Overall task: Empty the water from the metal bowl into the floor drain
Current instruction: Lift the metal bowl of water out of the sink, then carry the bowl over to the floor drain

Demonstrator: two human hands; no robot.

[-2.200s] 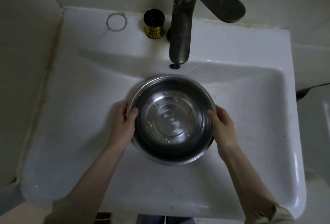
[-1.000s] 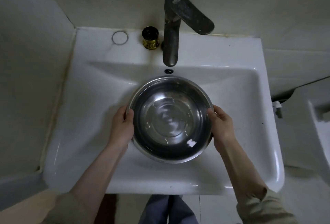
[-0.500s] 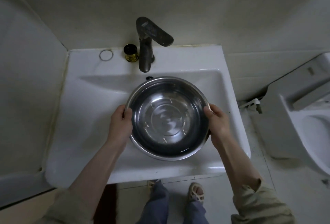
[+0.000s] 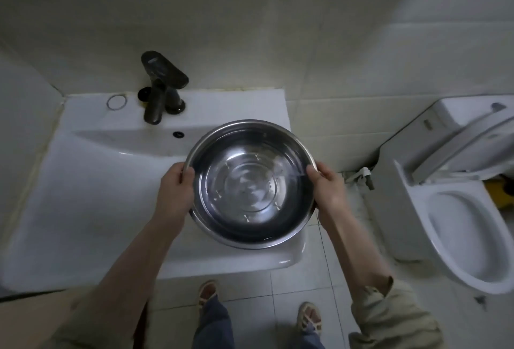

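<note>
The round metal bowl holds shallow water and hangs level in the air above the right end of the white sink. My left hand grips its left rim with the thumb hooked inside. On the opposite rim my right hand holds it the same way. No floor drain shows in this view.
A dark faucet stands at the back of the sink. A white toilet with its lid raised fills the right side. Pale floor tiles lie between them, where my feet in sandals stand. A water valve sits by the wall.
Both hands have lifted the bowl out of the sink basin and carried it to the right. I have stepped back, and the toilet and floor have come into view.
</note>
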